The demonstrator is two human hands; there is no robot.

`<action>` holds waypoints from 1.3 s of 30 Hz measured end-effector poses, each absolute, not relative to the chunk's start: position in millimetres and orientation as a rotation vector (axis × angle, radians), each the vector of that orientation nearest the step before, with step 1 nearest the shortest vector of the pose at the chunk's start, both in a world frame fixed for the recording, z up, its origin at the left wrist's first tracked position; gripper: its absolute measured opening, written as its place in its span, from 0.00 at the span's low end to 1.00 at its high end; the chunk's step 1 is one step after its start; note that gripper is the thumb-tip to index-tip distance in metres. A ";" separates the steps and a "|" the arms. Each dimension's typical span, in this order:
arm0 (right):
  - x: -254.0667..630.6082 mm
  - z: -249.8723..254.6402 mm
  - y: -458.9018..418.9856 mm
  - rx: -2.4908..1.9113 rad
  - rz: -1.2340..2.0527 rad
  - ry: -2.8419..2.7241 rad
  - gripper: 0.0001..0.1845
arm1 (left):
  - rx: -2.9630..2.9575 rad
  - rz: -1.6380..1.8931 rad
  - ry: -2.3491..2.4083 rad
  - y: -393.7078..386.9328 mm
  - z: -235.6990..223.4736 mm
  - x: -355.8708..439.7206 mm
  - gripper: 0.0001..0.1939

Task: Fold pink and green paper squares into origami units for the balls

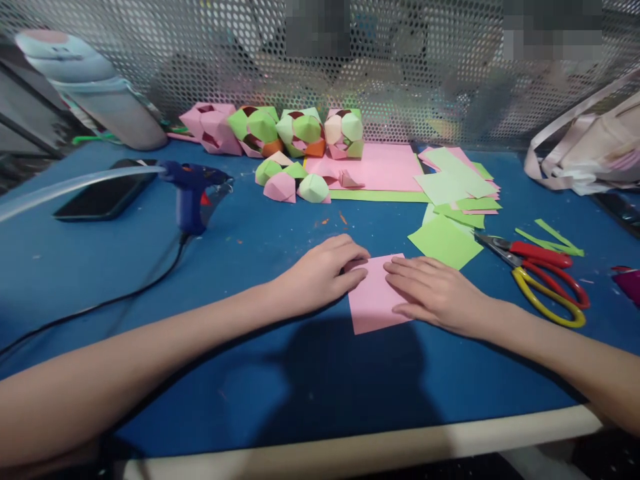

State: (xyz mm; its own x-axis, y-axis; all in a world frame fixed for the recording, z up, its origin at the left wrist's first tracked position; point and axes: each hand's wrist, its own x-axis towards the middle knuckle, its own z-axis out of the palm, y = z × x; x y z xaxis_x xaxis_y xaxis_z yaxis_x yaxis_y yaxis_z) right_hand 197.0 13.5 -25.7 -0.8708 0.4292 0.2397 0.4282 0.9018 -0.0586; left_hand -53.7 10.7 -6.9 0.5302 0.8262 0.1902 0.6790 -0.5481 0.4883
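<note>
A square sheet of pink paper (377,310) lies flat on the blue table before me. My left hand (333,270) is at its upper left corner, fingers bent and thumb resting on the paper. Across the sheet's right side lies my right hand (430,290), flat, with its fingers stretched out. The fingertips hide parts of the upper and right edges. Just behind my right hand is a green paper square (447,240). Scissors (545,277) with red and yellow handles lie to the right of that hand.
A blue glue gun (190,193) stands at left, its cord trailing across the table, near a phone (103,197). Folded paper balls (255,130) line the back, with smaller folded pieces (280,187) before them. Cut sheets (455,177) are stacked behind; a tumbler (105,93) stands back left.
</note>
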 end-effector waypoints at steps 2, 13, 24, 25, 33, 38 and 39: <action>196.8 -28.9 20.0 -0.598 0.013 -2.751 0.19 | 2.446 0.596 1.218 9.1 -6.4 -52.5 0.12; 199.6 -39.1 42.9 -0.764 0.129 -2.465 0.10 | 2.664 0.501 1.128 -10.3 -20.5 -41.0 0.28; 199.6 -31.1 39.3 -0.629 0.109 -2.281 0.15 | 1.515 0.944 1.181 18.8 -11.6 -43.6 0.19; 198.7 -31.7 39.5 -0.694 0.173 -2.234 0.17 | 1.446 0.988 1.153 20.2 -12.4 -43.1 0.19; 172.9 -39.0 68.7 -1.031 0.945 -1.634 0.32 | 1.200 1.175 1.051 27.5 -18.6 -39.7 0.23; 155.7 -29.4 90.5 -1.103 1.126 -1.531 0.29 | 1.287 1.199 1.141 33.2 -15.4 -48.6 0.19; 154.5 -28.4 92.0 -1.113 1.152 -1.559 0.28 | 1.343 1.183 1.169 35.9 -14.9 -52.1 0.18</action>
State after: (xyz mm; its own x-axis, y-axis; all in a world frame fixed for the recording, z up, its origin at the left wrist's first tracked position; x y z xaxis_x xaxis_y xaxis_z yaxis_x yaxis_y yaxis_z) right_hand 154.5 92.0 -28.4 -0.2160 0.9671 0.1340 0.1560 0.1697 -0.9731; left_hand -52.1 35.9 -14.9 0.0691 0.9949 0.0732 0.0613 -0.0775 0.9951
